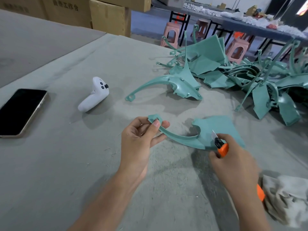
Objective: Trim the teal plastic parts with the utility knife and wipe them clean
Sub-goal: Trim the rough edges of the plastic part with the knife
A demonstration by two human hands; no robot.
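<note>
Right hand, at 5 o'clock in view, is curled round the orange utility knife, with the blade against the broad panel of a teal part held just above the worktop. Left hand, at 9 o'clock of that panel, pinches the looped tip of the part's thin arm between thumb and fingers. The moulding looks light and stiff, but the arm probably flexes; a hold nearer the blade would steady it.

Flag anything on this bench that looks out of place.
A black phone and a white handheld controller lie on the table, at left, unrelated to trimming. Thin shavings litter its surface. The pile of teal parts at right is jumbled.
</note>
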